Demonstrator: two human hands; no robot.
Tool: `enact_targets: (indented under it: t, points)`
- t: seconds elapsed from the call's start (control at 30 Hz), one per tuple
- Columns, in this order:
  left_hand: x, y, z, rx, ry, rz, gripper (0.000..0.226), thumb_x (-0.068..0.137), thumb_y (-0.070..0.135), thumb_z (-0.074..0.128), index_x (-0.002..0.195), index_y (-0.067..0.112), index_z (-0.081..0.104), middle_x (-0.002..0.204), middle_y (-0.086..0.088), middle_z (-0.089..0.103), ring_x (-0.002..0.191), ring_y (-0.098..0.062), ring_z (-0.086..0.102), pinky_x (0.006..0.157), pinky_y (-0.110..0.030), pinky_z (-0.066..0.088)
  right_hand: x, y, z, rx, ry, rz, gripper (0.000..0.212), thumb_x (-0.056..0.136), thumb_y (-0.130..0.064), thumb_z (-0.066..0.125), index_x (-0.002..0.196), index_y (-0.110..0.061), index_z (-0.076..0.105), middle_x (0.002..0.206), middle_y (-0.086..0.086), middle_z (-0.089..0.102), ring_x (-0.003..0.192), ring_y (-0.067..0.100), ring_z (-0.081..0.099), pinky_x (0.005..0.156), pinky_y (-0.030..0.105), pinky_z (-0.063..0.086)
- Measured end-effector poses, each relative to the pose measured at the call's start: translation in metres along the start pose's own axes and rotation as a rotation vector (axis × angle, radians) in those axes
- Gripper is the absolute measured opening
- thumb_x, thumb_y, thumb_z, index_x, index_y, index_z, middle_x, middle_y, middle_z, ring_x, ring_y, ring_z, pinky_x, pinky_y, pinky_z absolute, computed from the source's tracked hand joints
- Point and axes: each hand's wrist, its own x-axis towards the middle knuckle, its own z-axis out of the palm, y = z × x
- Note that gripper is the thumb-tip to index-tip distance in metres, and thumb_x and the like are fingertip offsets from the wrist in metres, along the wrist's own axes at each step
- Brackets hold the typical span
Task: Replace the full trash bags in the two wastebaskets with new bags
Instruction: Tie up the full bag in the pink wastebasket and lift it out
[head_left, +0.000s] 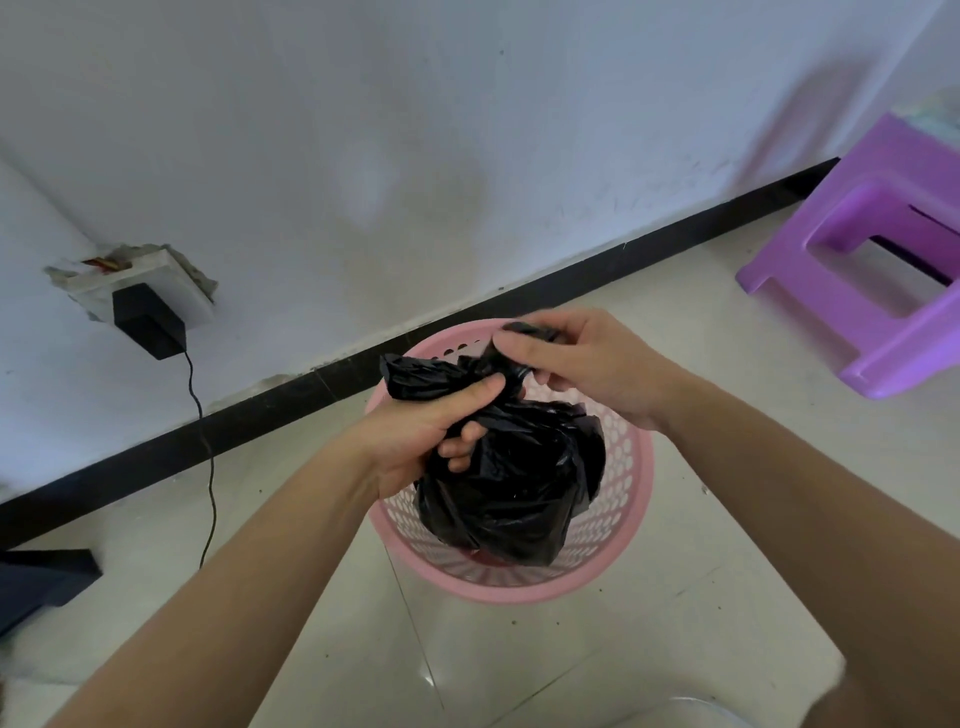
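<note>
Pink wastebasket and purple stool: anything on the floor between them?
No. In the head view, only bare pale floor tile lies between the pink wastebasket and the purple stool.

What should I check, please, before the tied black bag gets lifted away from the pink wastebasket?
1. Left hand grips the neck of the black trash bag: ok.
2. Right hand holds the twisted top end of the bag: ok.
3. Knot finished and tight: cannot tell, the fingers cover it.
4. Bag clear of the pink wastebasket: not ok, its bottom still sits inside the rim.
5. Bag free of tears or leaks: cannot tell, only the upper side shows.
6. Path clear of the purple stool: ok, it stands apart to the right.
</note>
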Motion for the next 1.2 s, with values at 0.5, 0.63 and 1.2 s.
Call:
enact_targets:
  t: [0.5, 0.63, 1.2]
  points:
    - [0.009, -0.004, -0.008, -0.137, 0.317, 0.179, 0.022, 0.083, -0.008, 0.065, 0.087, 0.014, 0.062, 0.062, -0.003, 0.054, 0.054, -0.013, 0.052, 0.051, -0.021, 0.040, -0.015, 0.011, -0.004, -0.254, -0.456, 0.213, 0.022, 0.087, -0.036, 0.073, 0.103, -0.021, 0.077, 0.102, -0.006, 0.076, 0.095, 0.010, 0.071, 0.084, 0.024, 0.055]
    - [0.001, -0.005, -0.008, 0.165, 0.310, 0.252, 0.027, 0.084, -0.012, 0.065, 0.079, 0.014, 0.059, 0.055, -0.005, 0.049, 0.050, -0.017, 0.048, 0.049, -0.023, 0.041, -0.002, 0.013, -0.002, -0.400, -0.071, -0.011, 0.039, 0.077, -0.042, 0.082, 0.108, -0.033, 0.060, 0.114, -0.014, 0.059, 0.102, 0.004, 0.057, 0.088, 0.024, 0.046]
    - [0.007, -0.009, -0.005, -0.342, 0.553, 0.234, 0.029, 0.080, -0.012, 0.067, 0.066, 0.013, 0.061, 0.088, -0.006, 0.069, 0.080, -0.020, 0.068, 0.074, -0.033, 0.057, 0.006, 0.044, 0.004, -0.446, -0.238, 0.122, 0.008, 0.089, -0.027, 0.065, 0.094, -0.023, 0.070, 0.093, -0.001, 0.074, 0.091, 0.017, 0.070, 0.089, 0.038, 0.055]
